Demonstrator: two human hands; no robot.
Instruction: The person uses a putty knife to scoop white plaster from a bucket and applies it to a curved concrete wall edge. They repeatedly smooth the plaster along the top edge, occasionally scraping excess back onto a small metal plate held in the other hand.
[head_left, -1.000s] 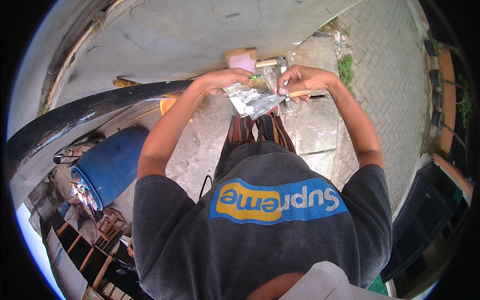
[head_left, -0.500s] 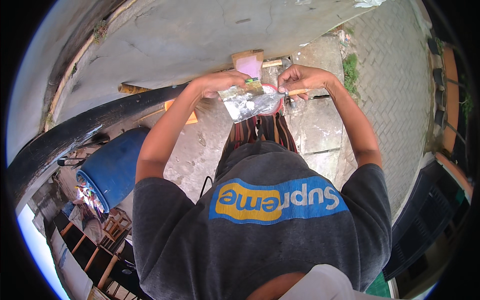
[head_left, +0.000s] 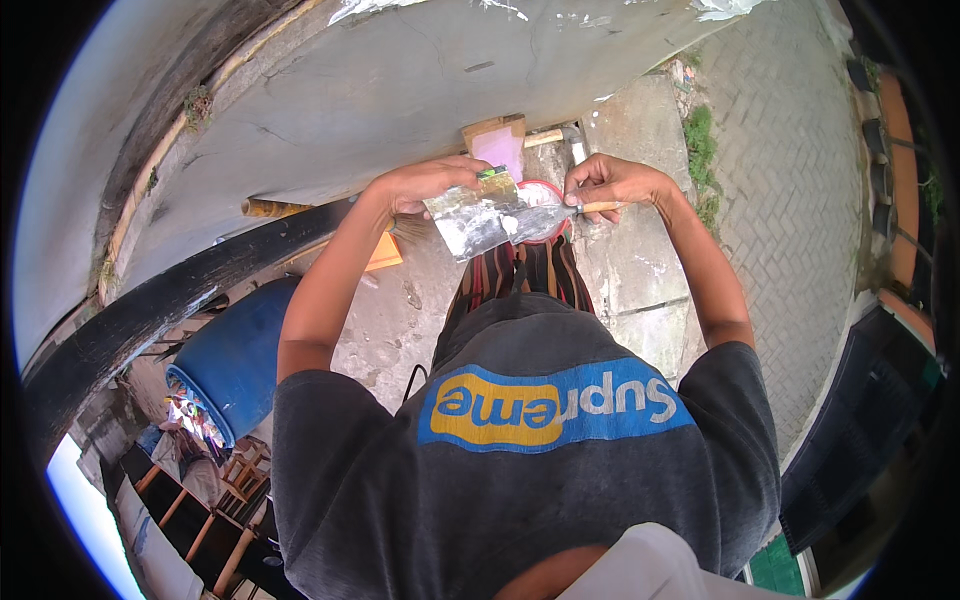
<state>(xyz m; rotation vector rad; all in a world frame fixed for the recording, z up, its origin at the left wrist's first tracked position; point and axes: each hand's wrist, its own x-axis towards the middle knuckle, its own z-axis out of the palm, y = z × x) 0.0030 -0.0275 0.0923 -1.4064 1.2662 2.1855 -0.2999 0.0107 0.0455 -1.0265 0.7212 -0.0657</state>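
Observation:
My left hand [head_left: 425, 185] is closed on a wide flat metal scraper [head_left: 462, 222], its face smeared with white paste; a bit of green shows at its upper edge by my fingers. In my right hand [head_left: 618, 181] is a trowel [head_left: 540, 221], pinched near the wooden handle. The trowel's whitish blade points left and its tip overlaps the scraper's right edge. Under the two tools stands a bucket [head_left: 556, 188] with a red rim and white stuff inside, partly hidden by the trowel.
A grey wall [head_left: 380, 95] rises ahead, with a pink-faced board [head_left: 497, 148] leaning at its foot. On the left are a black pole [head_left: 180, 270], a blue barrel [head_left: 235, 350] and an orange object [head_left: 384, 252]. Paving [head_left: 770, 200] runs along the right.
The trowel blade has slid right across the scraper, so less of it overlaps. Both hands stay closed on their tools, and the whole view has shifted slightly.

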